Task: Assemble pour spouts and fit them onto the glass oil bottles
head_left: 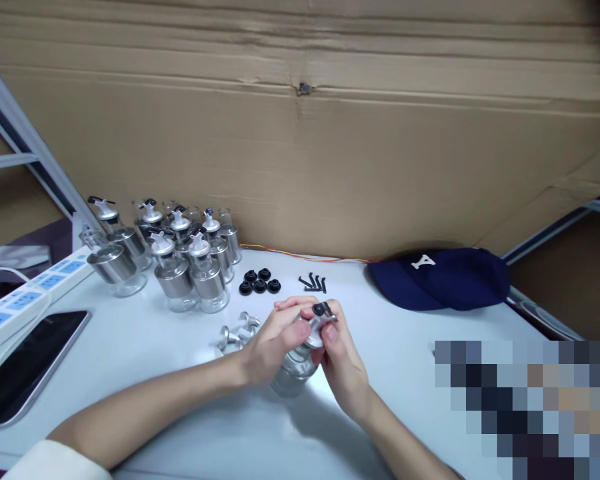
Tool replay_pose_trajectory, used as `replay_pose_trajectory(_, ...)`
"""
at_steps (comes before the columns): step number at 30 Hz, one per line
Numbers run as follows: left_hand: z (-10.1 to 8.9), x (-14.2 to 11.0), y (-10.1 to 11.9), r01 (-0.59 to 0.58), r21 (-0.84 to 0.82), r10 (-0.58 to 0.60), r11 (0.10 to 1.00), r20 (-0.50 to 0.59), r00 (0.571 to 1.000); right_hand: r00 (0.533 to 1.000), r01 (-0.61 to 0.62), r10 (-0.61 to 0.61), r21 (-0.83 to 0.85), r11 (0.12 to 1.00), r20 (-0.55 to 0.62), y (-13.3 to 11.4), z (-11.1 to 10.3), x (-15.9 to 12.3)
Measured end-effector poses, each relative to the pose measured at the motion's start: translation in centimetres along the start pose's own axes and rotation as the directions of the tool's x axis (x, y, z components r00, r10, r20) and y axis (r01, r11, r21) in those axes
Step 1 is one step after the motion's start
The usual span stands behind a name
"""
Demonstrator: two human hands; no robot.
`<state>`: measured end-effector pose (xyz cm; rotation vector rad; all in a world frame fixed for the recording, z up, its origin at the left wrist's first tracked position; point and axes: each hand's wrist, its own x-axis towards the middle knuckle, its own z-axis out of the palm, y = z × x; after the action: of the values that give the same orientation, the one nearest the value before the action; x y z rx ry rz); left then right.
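Observation:
My left hand (270, 343) and my right hand (343, 357) meet over the middle of the white table (180, 407). Both are closed around a small glass bottle (294, 373) with a metal collar, tilted away from me. My right fingers pinch the silver spout cap with a black stopper (321, 315) at the bottle's top. Just left of my hands lie a few loose silver spout parts (237, 331). Beyond them sit several black rubber rings (259, 281) and several small black pins (314, 284).
Several assembled glass bottles with spouts (180, 257) stand at the back left. A white power strip (30, 293) and a dark tablet (23, 363) lie at the left edge. A navy cap (440, 280) rests at the right. A cardboard wall (300, 133) closes the back.

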<state>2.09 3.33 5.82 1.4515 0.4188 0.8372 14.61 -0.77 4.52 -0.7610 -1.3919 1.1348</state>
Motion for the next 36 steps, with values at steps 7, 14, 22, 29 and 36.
replay_pose_trajectory(7,0.8,-0.6,-1.8,0.034,-0.106,-0.048,0.994,-0.136,0.99,0.987,0.143,-0.14,0.036,0.989,-0.078,0.7,0.8,-0.1)
replay_pose_trajectory(14,0.7,-0.1,-1.1,-0.04,-0.075,0.034,0.996,-0.083,0.996,0.976,0.2,-0.196,0.047,0.979,-0.094,1.2,0.9,0.1)
replay_pose_trajectory(22,0.7,0.0,-0.7,-0.085,-0.022,0.084,0.996,-0.033,0.996,0.952,0.286,-0.284,0.008,0.958,-0.115,1.4,1.2,0.1)
replay_pose_trajectory(29,0.7,0.1,-0.6,-0.125,-0.052,0.126,0.991,0.007,0.992,0.926,0.346,-0.353,-0.071,0.935,-0.133,1.3,1.4,0.6)
replay_pose_trajectory(36,0.7,0.0,-1.0,-0.148,-0.045,0.148,0.988,-0.003,0.989,0.926,0.349,-0.355,-0.063,0.935,-0.129,1.4,1.4,0.5)
